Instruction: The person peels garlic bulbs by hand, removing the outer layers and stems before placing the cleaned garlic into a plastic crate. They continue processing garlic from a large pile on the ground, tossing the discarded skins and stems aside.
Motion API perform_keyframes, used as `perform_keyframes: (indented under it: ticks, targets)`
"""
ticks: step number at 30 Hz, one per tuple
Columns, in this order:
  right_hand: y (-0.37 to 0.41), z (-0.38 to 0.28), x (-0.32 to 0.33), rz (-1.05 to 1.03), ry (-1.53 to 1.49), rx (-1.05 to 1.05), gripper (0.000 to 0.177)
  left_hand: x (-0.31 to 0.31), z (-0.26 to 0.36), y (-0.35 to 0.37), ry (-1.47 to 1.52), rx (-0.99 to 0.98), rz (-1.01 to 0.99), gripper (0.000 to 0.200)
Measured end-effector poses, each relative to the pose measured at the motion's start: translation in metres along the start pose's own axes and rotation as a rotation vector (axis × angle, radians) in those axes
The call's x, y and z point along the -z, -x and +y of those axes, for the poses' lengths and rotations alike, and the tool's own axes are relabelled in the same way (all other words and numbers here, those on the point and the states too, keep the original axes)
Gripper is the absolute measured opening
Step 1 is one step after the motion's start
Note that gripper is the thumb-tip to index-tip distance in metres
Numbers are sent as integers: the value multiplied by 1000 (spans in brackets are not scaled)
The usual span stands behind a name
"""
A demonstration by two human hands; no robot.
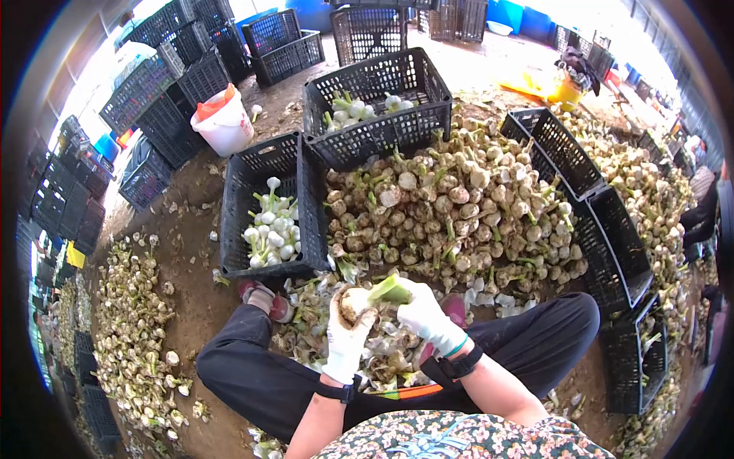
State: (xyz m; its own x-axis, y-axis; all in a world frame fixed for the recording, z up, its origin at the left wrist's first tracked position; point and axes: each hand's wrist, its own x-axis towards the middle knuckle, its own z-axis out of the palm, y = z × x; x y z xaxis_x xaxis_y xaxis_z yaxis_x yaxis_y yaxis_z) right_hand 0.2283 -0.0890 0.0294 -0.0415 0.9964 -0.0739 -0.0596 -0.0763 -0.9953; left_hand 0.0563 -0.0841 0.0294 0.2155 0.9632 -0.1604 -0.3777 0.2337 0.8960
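A garlic bulb with dirty brown roots (354, 304) and a green stalk (390, 291) is held between my gloved hands above my crossed legs. My left hand (348, 336) wraps round the bulb from below. At the stalk end, my right hand (422, 315) has its fingers closed on the green stalk. Both hands wear white gloves. Loose peelings (382, 356) lie on the ground beneath them. Just beyond, a large heap of unpeeled garlic (451, 206) spreads out. Clean white bulbs (274, 233) sit in the black crate (233, 222) at the left.
A second black crate (376, 143) with several white bulbs stands behind the first. Empty black crates (623, 249) line the heap's right side. A white bucket (225, 131) stands back left. More garlic (134, 321) lies at the left. A person's dark clothing (699, 218) shows at the right edge.
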Motion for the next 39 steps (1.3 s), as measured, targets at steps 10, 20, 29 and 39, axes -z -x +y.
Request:
perform_keyframes:
  ticks: [10, 20, 29, 39]
  targets:
    - [8, -25, -7, -43, -152, -74, 33, 15, 2, -5, -156, -126, -13, 67]
    - [-4, -7, 9, 141, 566, -19, 35, 22, 43, 7, -99, 45, -44, 72]
    - [1, -51, -32, -118, 986, 433, 19, 37, 25, 5, -781, -252, -142, 76]
    - [-11, -24, -36, 4, 727, 202, 16, 27, 14, 10, -180, -127, 59, 65]
